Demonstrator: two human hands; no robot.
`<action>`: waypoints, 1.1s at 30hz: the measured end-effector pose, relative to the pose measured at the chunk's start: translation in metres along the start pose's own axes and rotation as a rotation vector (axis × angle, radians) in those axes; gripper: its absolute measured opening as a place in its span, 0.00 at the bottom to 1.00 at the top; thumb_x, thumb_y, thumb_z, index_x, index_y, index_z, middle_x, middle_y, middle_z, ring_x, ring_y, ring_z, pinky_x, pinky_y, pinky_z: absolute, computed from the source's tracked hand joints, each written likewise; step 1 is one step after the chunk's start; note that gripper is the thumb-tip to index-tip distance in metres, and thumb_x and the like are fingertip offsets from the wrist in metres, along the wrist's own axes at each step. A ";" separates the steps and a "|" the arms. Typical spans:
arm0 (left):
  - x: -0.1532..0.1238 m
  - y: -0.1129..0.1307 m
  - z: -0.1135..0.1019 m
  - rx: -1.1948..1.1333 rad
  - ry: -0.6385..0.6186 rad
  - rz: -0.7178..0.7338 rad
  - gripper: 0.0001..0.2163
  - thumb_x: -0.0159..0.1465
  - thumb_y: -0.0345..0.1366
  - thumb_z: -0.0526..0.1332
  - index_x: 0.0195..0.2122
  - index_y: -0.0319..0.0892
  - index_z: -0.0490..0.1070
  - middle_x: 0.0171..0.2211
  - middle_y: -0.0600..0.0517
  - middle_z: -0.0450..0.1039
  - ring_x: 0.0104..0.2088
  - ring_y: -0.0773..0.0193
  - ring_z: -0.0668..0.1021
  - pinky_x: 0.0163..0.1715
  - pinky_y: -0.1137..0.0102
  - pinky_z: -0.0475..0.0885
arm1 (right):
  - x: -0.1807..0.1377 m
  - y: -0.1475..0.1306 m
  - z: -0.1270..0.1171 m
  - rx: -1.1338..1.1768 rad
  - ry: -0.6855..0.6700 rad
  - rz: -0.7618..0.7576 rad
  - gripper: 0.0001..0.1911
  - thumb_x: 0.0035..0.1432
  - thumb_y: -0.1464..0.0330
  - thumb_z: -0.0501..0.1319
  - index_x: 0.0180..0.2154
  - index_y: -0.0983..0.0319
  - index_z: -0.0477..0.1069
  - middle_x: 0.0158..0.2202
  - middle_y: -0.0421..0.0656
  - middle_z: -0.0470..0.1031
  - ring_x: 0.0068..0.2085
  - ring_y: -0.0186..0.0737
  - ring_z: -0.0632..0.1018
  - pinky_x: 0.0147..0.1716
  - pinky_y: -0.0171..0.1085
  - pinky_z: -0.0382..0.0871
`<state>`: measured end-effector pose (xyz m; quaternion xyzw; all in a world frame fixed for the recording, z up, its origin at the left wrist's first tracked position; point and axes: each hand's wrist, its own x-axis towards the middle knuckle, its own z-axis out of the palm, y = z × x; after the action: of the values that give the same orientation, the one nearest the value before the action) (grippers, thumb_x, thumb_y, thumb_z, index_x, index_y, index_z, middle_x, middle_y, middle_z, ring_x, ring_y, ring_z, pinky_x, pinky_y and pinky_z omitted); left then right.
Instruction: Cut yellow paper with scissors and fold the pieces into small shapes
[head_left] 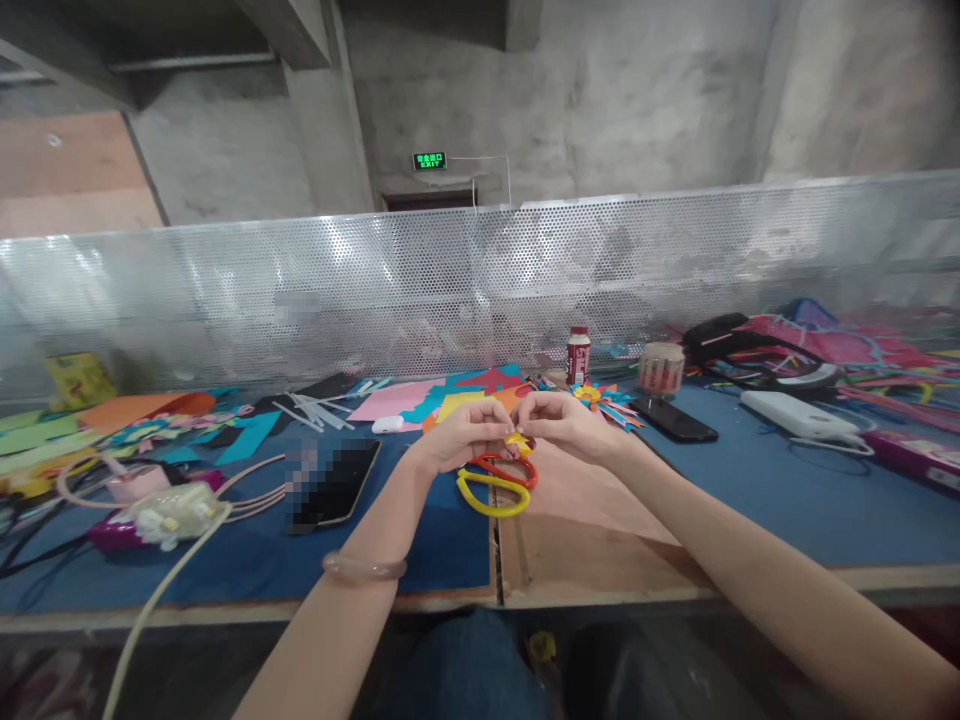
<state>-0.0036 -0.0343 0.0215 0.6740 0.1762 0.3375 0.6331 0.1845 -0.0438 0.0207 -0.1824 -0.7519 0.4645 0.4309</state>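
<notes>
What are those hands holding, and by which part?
The left hand and right hand pinch a small yellow piece, seemingly by its upper edge; exact contact is unclear.

- Before us lies a curved yellow loop (496,512).
- Left of it, a flat black phone (349,482).
- Behind them, we have a grey perforated metal screen (525,270).

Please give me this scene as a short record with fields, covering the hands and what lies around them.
Left hand: fingers pinched at a small yellow piece
Right hand: fingers pinched at the same piece
Left wrist: bangle
Just below the hands: yellow loop and red loop
Left of the hands: phone, pink paper
Right of the hands: second phone, flower
Behind the flower: bottle
Back of table: perforated screen
On the wall: exit sign, lit green
</notes>
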 end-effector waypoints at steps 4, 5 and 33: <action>0.000 0.000 0.000 0.010 -0.011 -0.001 0.05 0.53 0.31 0.61 0.29 0.37 0.65 0.25 0.50 0.71 0.27 0.67 0.76 0.30 0.72 0.70 | 0.000 0.000 0.000 -0.004 0.002 0.003 0.09 0.47 0.65 0.63 0.27 0.64 0.66 0.27 0.40 0.68 0.28 0.31 0.69 0.29 0.34 0.63; 0.000 0.000 0.000 0.012 -0.011 0.000 0.05 0.53 0.31 0.61 0.30 0.37 0.65 0.26 0.50 0.72 0.27 0.66 0.76 0.30 0.72 0.69 | 0.000 0.000 0.000 -0.005 0.002 0.003 0.09 0.47 0.65 0.63 0.27 0.64 0.66 0.27 0.39 0.67 0.28 0.31 0.69 0.30 0.34 0.63; 0.004 -0.002 -0.003 0.232 0.107 0.045 0.09 0.53 0.34 0.62 0.33 0.38 0.65 0.28 0.51 0.71 0.30 0.68 0.75 0.34 0.70 0.67 | 0.001 0.003 -0.004 -0.180 0.018 0.044 0.06 0.52 0.66 0.58 0.31 0.63 0.64 0.26 0.38 0.68 0.27 0.29 0.69 0.28 0.32 0.64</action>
<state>-0.0023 -0.0293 0.0207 0.7274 0.2325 0.3643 0.5331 0.1870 -0.0396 0.0193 -0.2410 -0.7826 0.4026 0.4091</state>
